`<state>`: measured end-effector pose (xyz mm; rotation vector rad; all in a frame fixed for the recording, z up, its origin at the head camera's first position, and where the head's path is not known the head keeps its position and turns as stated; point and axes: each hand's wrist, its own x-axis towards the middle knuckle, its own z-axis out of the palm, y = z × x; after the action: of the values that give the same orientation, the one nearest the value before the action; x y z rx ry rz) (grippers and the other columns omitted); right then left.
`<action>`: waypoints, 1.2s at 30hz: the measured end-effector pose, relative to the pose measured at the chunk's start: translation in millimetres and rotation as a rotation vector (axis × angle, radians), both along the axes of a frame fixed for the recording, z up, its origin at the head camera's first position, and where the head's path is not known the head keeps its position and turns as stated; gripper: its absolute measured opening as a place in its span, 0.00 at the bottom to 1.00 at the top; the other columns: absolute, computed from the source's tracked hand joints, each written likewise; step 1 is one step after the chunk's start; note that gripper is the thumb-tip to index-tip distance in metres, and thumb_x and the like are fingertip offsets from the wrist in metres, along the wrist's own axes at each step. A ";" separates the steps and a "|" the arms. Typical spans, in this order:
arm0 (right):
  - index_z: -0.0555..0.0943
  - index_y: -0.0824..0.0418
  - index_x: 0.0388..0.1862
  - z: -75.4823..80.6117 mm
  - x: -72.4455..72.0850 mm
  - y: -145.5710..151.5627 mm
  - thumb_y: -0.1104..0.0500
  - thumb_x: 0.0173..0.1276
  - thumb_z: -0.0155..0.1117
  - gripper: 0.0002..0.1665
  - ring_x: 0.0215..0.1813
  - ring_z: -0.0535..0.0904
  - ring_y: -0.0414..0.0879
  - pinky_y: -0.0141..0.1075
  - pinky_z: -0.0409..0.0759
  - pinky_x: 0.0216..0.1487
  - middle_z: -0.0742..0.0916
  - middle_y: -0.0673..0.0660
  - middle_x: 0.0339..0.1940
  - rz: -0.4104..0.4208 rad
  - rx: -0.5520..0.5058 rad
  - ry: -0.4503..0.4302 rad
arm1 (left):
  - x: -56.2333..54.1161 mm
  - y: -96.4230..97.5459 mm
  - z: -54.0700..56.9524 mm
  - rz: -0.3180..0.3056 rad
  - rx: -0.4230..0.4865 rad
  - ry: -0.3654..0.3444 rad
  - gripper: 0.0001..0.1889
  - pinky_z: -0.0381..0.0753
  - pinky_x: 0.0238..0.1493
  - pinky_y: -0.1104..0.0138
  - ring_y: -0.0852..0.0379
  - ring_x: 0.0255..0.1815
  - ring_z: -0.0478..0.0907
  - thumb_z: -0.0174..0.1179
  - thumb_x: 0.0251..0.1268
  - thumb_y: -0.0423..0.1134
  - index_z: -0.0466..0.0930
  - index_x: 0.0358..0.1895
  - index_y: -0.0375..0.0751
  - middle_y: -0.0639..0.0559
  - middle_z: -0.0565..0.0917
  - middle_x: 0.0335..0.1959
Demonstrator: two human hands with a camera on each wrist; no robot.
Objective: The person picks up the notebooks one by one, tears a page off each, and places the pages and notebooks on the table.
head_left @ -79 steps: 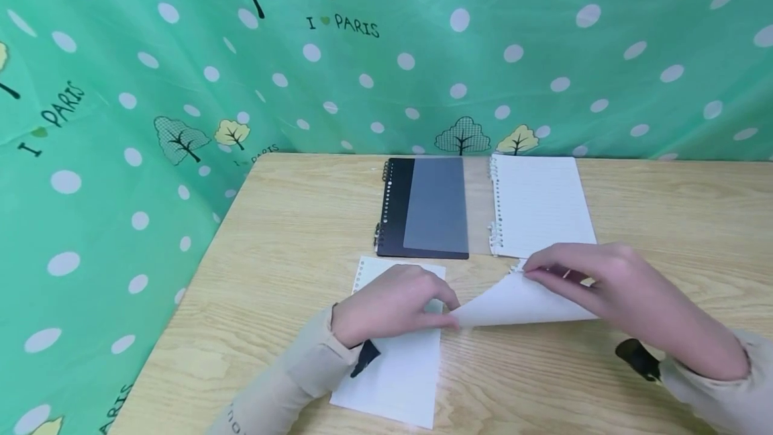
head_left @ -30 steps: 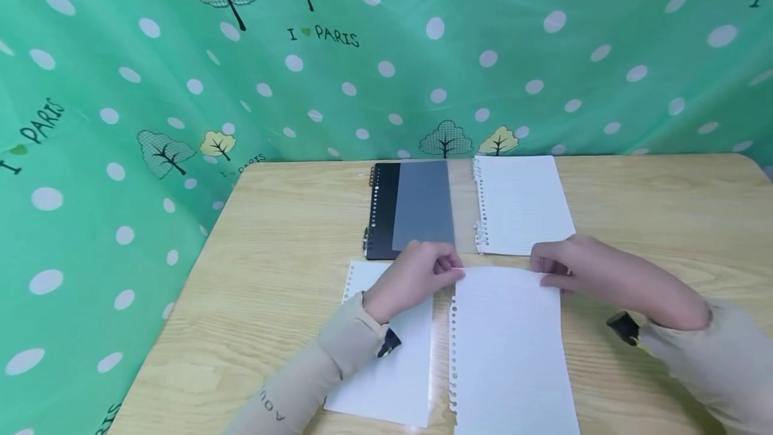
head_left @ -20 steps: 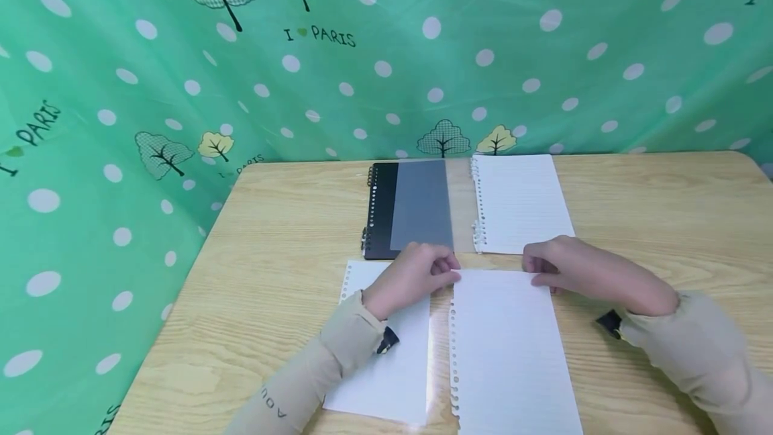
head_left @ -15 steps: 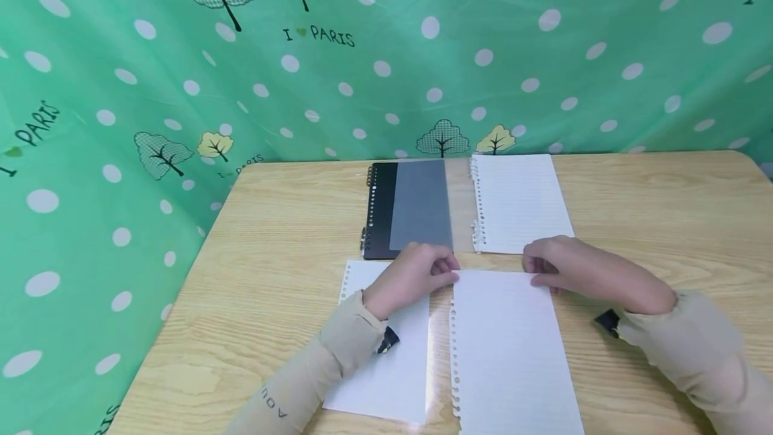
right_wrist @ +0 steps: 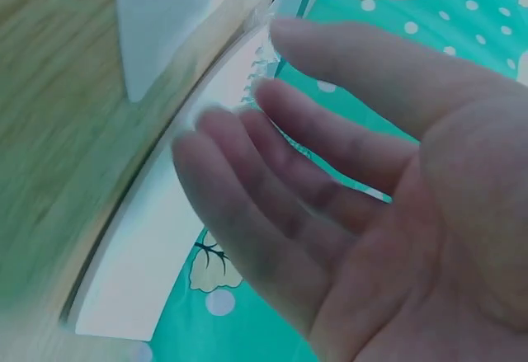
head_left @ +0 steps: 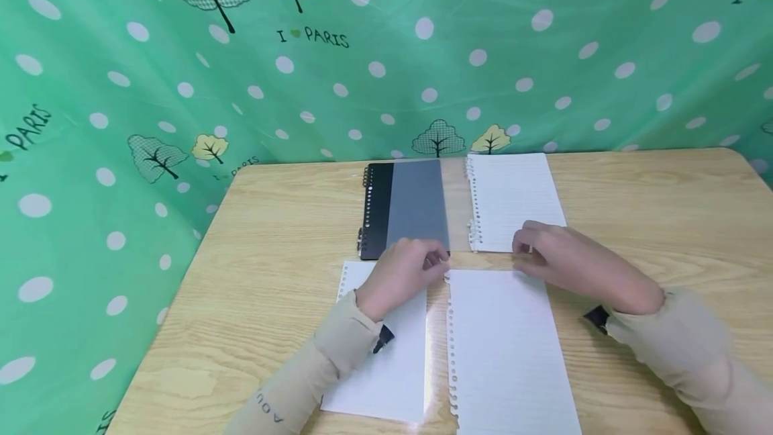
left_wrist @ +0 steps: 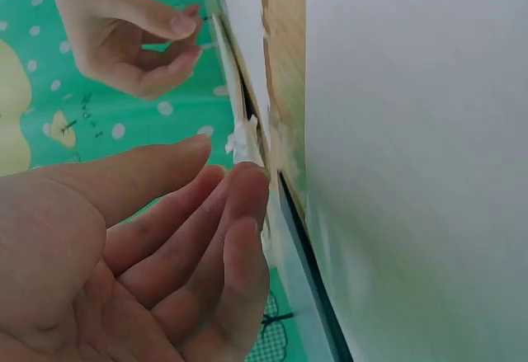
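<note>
A lined loose-leaf sheet [head_left: 507,348] with punched holes down its left side lies on the table in front. My left hand [head_left: 403,272] is over its top left corner, fingers loosely bent, thumb apart from the fingertips. In the left wrist view nothing sits between those fingers. Beyond the sheet's top right corner is my right hand [head_left: 564,264], also relaxed and holding nothing, as the right wrist view shows. Partly under my left forearm lies a second white punched sheet [head_left: 398,368]. Right behind the right hand is a ring-bound pad of lined paper [head_left: 516,197].
At the back of the wooden table [head_left: 272,233] lies a black ring-bound cover [head_left: 377,213] with a translucent grey sheet [head_left: 419,203] over it. A clear cover lies between it and the pad. A green printed cloth [head_left: 338,99] hangs behind the table.
The lined sheet went from being lifted and curled between both hands to lying flat on the table. Both hands have since let go of its top corners.
</note>
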<state>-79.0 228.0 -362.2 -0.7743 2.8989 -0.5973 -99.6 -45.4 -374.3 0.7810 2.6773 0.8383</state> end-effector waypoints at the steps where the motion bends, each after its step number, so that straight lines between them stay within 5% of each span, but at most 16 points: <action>1: 0.83 0.55 0.35 0.1 -0.5 -1.5 0.61 0.63 0.71 0.04 0.31 0.74 0.38 0.33 0.79 0.32 0.81 0.46 0.31 -0.006 -0.013 0.021 | -0.9 -1.1 0.9 0.006 0.009 -0.001 0.07 0.80 0.37 0.75 0.66 0.34 0.82 0.64 0.68 0.41 0.87 0.43 0.44 0.57 0.88 0.34; 9: 0.84 0.61 0.40 -4.9 -5.0 -13.2 0.60 0.62 0.73 0.09 0.39 0.82 0.46 0.41 0.84 0.42 0.85 0.53 0.36 -0.040 -0.015 0.111 | -11.1 -12.3 8.5 0.049 0.058 0.018 0.06 0.81 0.38 0.74 0.65 0.34 0.82 0.65 0.67 0.40 0.86 0.42 0.45 0.56 0.88 0.35; 17: 0.84 0.67 0.47 -4.7 -8.1 -26.2 0.60 0.65 0.71 0.15 0.48 0.83 0.55 0.48 0.84 0.48 0.86 0.60 0.43 -0.045 -0.028 0.107 | -30.5 -32.4 14.1 0.175 0.203 -0.083 0.08 0.82 0.44 0.66 0.58 0.41 0.82 0.64 0.68 0.39 0.85 0.45 0.42 0.53 0.86 0.40; 28: 0.79 0.69 0.55 -10.2 -15.3 -44.7 0.58 0.63 0.73 0.25 0.54 0.81 0.59 0.50 0.84 0.48 0.83 0.66 0.51 -0.028 0.033 0.168 | -54.3 -49.9 1.9 0.332 0.173 -0.137 0.19 0.78 0.61 0.55 0.48 0.61 0.77 0.59 0.72 0.44 0.77 0.60 0.37 0.43 0.80 0.58; 36: 0.79 0.70 0.60 -12.9 -20.4 -56.9 0.62 0.65 0.71 0.26 0.63 0.76 0.66 0.54 0.79 0.59 0.79 0.72 0.62 -0.027 0.043 0.092 | -65.0 -50.8 3.2 0.378 0.146 -0.175 0.23 0.79 0.61 0.54 0.45 0.63 0.76 0.57 0.73 0.45 0.74 0.64 0.34 0.39 0.78 0.61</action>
<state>-99.3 171.2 -375.1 -0.7787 2.9993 -0.5128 -164.6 -96.2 -371.1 0.2116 2.6636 1.1406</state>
